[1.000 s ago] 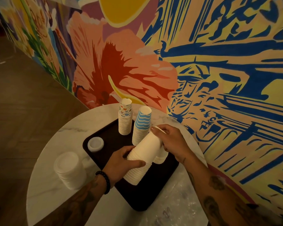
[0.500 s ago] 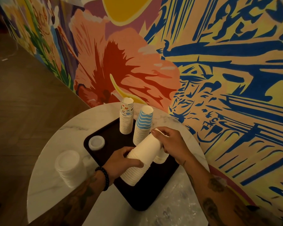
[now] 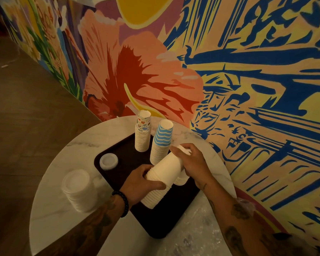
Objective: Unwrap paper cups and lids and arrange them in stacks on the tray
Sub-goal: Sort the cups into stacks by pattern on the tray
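Gripping tilted white cup stack mid-length, left hand, right hand curled over top

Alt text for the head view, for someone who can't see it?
A left hand and right hand hold a tilted stack of white cups over a dark tray. Two upright patterned cup stacks and a lid sit on the tray; a lid stack stands on the marble table beside it.
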A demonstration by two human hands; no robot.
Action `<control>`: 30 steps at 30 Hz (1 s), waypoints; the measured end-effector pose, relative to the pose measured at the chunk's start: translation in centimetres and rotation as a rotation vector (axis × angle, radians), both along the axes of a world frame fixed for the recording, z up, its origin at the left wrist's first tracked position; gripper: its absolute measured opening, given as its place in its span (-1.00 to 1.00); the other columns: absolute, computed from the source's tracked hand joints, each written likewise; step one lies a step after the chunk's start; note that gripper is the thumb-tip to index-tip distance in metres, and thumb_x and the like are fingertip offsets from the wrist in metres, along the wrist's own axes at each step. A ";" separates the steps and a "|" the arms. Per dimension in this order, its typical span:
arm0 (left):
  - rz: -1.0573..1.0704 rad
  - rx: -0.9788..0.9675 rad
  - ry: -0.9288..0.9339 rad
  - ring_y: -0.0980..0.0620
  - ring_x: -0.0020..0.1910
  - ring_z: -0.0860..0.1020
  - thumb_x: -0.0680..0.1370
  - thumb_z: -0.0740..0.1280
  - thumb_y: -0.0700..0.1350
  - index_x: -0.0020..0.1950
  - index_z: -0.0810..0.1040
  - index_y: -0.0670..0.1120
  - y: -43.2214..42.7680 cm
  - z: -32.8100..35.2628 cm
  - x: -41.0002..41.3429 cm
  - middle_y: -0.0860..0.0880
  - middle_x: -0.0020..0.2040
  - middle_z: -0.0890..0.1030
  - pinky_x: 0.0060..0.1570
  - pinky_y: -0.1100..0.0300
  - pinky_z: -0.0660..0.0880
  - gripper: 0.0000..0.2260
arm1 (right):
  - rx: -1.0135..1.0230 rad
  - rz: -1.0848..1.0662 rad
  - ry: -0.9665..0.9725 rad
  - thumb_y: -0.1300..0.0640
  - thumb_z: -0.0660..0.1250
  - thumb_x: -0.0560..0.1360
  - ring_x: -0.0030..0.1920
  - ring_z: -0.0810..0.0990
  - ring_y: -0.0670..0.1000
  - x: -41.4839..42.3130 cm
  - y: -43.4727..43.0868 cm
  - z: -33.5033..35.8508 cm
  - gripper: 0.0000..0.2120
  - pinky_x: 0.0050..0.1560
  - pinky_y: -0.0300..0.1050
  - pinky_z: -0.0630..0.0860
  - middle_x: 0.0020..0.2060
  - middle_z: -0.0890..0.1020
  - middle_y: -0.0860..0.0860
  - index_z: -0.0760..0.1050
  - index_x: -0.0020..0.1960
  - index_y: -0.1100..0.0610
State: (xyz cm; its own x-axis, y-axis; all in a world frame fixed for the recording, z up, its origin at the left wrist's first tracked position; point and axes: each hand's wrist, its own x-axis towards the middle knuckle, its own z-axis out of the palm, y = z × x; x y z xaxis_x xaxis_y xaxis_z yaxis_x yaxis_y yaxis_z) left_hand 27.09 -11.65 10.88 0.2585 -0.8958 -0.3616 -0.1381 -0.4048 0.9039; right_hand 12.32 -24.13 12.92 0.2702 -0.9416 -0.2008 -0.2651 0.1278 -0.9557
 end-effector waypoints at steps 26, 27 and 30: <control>0.201 0.046 0.465 -0.12 0.08 0.65 0.25 0.59 0.04 0.19 0.60 0.01 1.2 -0.5 2.0 -0.11 0.12 0.67 0.07 -0.09 0.62 -0.47 | -0.399 0.012 0.552 -0.24 0.53 0.36 0.17 0.50 0.04 -1.8 -3.9 1.9 -0.38 0.20 0.03 0.50 0.12 0.52 -0.06 0.44 0.32 -0.05; 0.210 0.040 0.476 -0.12 0.08 0.66 0.26 0.58 0.05 0.19 0.60 0.01 1.2 -0.5 2.0 -0.10 0.12 0.68 0.06 -0.08 0.62 -0.48 | -0.384 0.045 0.622 -0.29 0.50 0.36 0.21 0.52 0.06 -1.8 -4.0 0.8 -0.36 0.23 0.05 0.50 0.18 0.55 -0.05 0.43 0.33 -0.06; 0.222 0.013 0.467 -0.10 0.09 0.65 0.25 0.60 0.08 0.19 0.59 0.02 1.3 -0.4 1.9 -0.08 0.12 0.67 0.01 -0.02 0.63 -0.45 | -0.311 0.140 0.758 -0.39 0.44 0.32 0.28 0.51 0.11 -2.1 -3.8 -1.9 -0.28 0.27 0.06 0.48 0.29 0.55 -0.01 0.40 0.37 -0.09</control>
State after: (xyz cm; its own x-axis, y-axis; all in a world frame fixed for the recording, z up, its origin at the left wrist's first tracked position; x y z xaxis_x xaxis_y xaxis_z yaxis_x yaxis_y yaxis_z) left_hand 28.97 -10.34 10.50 0.2502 -0.8322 -0.4949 0.3698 -0.3902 0.8432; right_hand 10.18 -27.95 11.05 0.2851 -0.9520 -0.1111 -0.8450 -0.1949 -0.4980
